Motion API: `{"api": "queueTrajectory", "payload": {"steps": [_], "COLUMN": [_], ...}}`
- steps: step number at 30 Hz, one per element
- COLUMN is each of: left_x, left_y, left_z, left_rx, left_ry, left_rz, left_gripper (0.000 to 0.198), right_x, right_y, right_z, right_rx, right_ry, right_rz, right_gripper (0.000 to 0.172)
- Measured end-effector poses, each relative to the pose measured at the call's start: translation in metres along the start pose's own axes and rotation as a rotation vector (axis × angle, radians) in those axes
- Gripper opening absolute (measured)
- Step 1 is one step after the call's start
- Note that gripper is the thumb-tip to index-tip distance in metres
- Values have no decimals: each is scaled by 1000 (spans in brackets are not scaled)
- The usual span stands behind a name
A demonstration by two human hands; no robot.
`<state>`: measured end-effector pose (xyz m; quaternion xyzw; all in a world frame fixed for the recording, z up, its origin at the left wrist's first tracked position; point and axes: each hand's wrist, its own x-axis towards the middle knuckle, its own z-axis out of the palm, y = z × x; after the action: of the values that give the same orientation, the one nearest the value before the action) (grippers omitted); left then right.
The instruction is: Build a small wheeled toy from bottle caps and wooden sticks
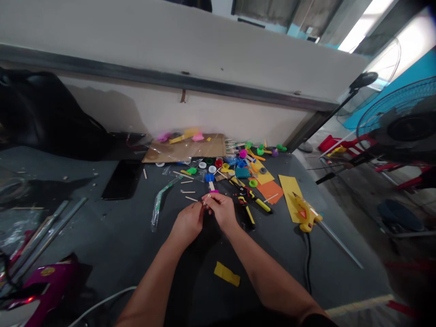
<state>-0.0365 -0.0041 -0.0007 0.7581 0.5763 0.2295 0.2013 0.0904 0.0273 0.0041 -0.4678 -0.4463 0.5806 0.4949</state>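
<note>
My left hand [190,221] and my right hand [221,210] meet over the middle of the table, fingertips pinched together. What they pinch is too small and covered by the fingers to name. Just beyond the fingertips lie a magenta piece [214,191], a pale wooden stick [211,185] and a blue bottle cap [210,177]. To the right of my right hand rest pliers [245,211] with black and yellow handles. Several short stick pieces [188,191] lie beyond my left hand. A strip of yellow paper [227,274] lies between my forearms.
A yellow glue gun [308,215] with a clear glue stick and black cord lies at the right. Behind are a cardboard sheet [190,152], coloured caps and orange paper [270,190]. A black phone [122,179] and a purple box [51,286] are at the left; a fan [405,122] stands right.
</note>
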Motion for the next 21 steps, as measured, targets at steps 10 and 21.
{"api": "queueTrajectory", "payload": {"steps": [10, 21], "left_x": [2, -1], "left_y": [2, 11], "left_z": [4, -1], "left_rx": [-205, -500], "left_ry": [204, 180], "left_rz": [35, -252], "left_gripper": [26, 22], "right_x": [-1, -7], "right_y": [-9, -41], "right_z": [0, -30], "right_rx": [-35, -562], "right_ry": [50, 41], "right_rz": [-81, -305], "right_gripper": [9, 21]}}
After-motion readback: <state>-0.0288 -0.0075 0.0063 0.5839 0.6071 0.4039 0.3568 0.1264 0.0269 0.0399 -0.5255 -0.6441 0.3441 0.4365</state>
